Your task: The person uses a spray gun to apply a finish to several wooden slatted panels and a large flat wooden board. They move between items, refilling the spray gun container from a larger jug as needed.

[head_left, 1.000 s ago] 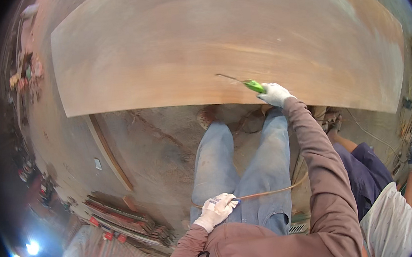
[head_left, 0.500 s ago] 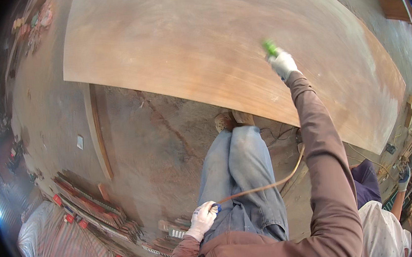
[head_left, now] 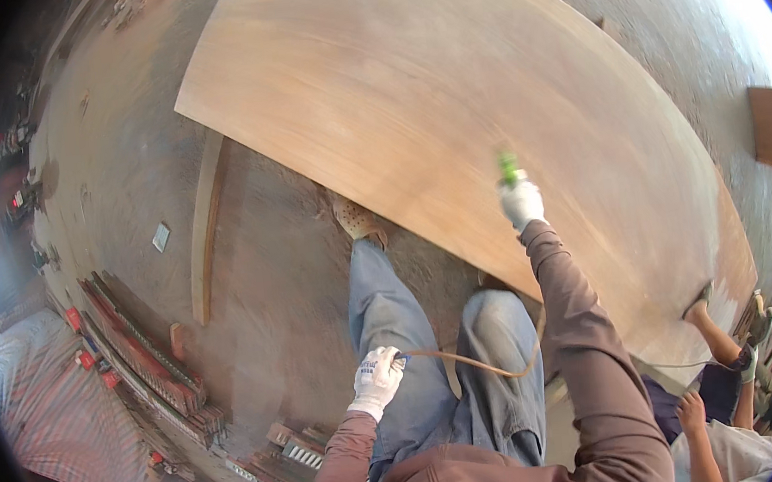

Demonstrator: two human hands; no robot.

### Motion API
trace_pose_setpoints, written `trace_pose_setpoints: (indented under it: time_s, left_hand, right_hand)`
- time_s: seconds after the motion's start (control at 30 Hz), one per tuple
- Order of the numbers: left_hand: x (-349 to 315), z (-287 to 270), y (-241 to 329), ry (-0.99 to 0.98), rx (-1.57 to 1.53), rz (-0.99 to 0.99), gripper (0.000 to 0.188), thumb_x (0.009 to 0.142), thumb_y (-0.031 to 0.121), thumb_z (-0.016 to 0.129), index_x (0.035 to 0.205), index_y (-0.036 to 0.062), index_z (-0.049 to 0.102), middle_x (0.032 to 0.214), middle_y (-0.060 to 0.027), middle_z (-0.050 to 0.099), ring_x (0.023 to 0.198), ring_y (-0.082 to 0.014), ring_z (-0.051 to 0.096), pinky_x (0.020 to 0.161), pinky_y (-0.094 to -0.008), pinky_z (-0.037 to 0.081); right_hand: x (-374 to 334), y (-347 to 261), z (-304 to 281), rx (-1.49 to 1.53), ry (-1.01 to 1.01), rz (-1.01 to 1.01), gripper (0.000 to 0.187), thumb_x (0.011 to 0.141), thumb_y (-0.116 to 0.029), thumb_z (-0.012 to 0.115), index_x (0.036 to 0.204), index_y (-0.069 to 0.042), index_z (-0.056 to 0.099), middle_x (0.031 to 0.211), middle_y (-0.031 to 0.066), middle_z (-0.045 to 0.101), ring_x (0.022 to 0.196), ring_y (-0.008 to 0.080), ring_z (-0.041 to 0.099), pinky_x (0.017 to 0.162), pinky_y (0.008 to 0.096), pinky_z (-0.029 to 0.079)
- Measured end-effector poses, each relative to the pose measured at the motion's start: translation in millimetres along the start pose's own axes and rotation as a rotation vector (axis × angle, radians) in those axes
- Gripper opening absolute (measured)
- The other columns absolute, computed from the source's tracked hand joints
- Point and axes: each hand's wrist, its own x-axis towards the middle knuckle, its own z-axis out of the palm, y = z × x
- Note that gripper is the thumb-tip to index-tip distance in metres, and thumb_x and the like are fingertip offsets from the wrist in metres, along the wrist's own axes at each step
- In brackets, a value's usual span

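Over the wooden panel (head_left: 449,123), slanted lengthwise far-left to near-right, a blurred green tool (head_left: 508,168) is grasped by the nearer right hand (head_left: 522,202); off the panel's near edge, a hose (head_left: 455,357) is clasped by the left hand (head_left: 377,381).

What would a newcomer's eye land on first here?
Probably the big wooden board, which fills the upper middle and slants down to the right. Next, the bright green tool, blurred, in the gloved right hand, seen against the board. Then the tan hose looping across the jeans from the gloved left hand.
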Motion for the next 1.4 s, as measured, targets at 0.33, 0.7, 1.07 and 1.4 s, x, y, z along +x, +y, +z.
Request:
trace_pose_setpoints:
  time_s: [0.33, 0.7, 1.07, 1.4]
  left_hand:
    - [115.3, -82.0, -138.1, -0.175, 0.051, -0.117, 0.022, 0.092, 0.034, 0.063, 0.088, 0.0121, 0.063, 0.085, -0.0139, 0.070, 0.081, -0.0373, 0.068, 0.070, -0.0516, 0.053]
    - [157.8, -129.4, -176.3, -0.162, -0.082, -0.149, 0.027, 0.093, 0.039, 0.062, 0.088, 0.0124, 0.064, 0.082, -0.0124, 0.071, 0.078, -0.0366, 0.069, 0.068, -0.0497, 0.053]
    - [168.0, -131.1, -194.2, -0.144, -0.215, -0.214, 0.030, 0.095, 0.042, 0.060, 0.087, 0.0131, 0.064, 0.080, -0.0135, 0.071, 0.073, -0.0374, 0.069, 0.064, -0.0517, 0.052]
    - [165.9, -135.7, -205.3, -0.088, -0.211, -0.210, 0.023, 0.094, 0.033, 0.063, 0.087, 0.0116, 0.060, 0.079, -0.0137, 0.069, 0.074, -0.0379, 0.067, 0.064, -0.0506, 0.050]
  right_hand:
    - [113.4, -224.8, 46.8, -0.470, -0.321, -0.335, 0.034, 0.097, -0.035, 0.059, 0.108, -0.003, 0.060, 0.094, 0.0244, 0.072, 0.085, 0.0404, 0.071, 0.074, 0.0494, 0.057]
    - [42.8, -331.5, 127.3, 0.070, -0.056, 0.225, 0.031, 0.098, -0.029, 0.060, 0.113, -0.003, 0.056, 0.091, 0.0245, 0.070, 0.071, 0.0401, 0.070, 0.058, 0.0493, 0.054]
    - [132.9, -607.2, 233.2, -0.517, -0.552, -0.641, 0.034, 0.100, -0.032, 0.049, 0.119, -0.007, 0.065, 0.111, 0.0191, 0.072, 0.106, 0.0380, 0.069, 0.087, 0.0502, 0.054]
    - [320.3, -630.6, 130.3, -0.202, 0.003, -0.160, 0.027, 0.091, -0.025, 0.059, 0.096, -0.003, 0.074, 0.090, 0.0163, 0.075, 0.079, 0.0295, 0.076, 0.067, 0.0424, 0.058]
